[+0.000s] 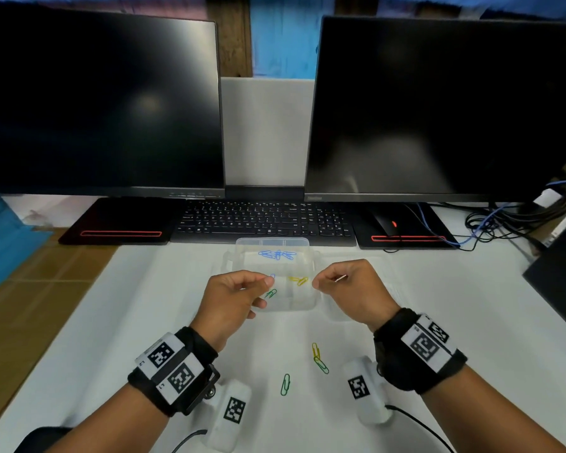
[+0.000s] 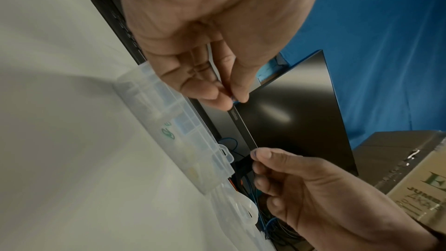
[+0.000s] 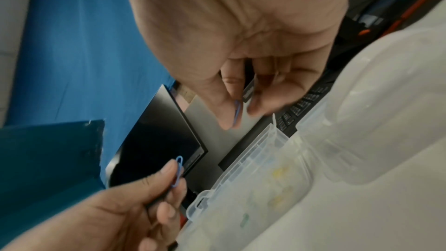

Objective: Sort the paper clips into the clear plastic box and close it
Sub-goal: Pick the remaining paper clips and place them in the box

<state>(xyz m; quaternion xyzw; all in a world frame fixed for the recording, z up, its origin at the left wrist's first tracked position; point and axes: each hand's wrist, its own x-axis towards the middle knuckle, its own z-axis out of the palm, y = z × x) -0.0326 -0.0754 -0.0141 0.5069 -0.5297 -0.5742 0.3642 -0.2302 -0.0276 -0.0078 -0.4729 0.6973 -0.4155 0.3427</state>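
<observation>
Both hands raised over an open clear plastic box (image 1: 276, 273) on a white desk (image 1: 455, 305), each pinching a blue paper clip.

Left hand (image 1: 232, 297): thumb and forefinger closed on a blue clip (image 3: 178, 171), just above the box's near-left corner. Right hand (image 1: 353, 289): fingers curled, pinching a second blue clip (image 3: 237, 111) at the box's right edge. Inside the box: a bunch of blue clips (image 1: 277, 255) in the far compartment, 2 yellow clips (image 1: 298, 280) and 1 green clip (image 1: 271, 293) in nearer ones. Loose on the desk, near side: a yellow clip (image 1: 315, 349) touching a green clip (image 1: 321, 366), plus another green clip (image 1: 285, 384) to their left. Behind the box: a black keyboard (image 1: 265, 220), a mouse (image 1: 389, 223) at far right, 2 dark monitors (image 1: 98, 103) side by side. Blue backdrop (image 1: 281, 37) behind, tangled cables (image 1: 504, 220) at far right, brown cardboard (image 1: 30, 289) at left.
</observation>
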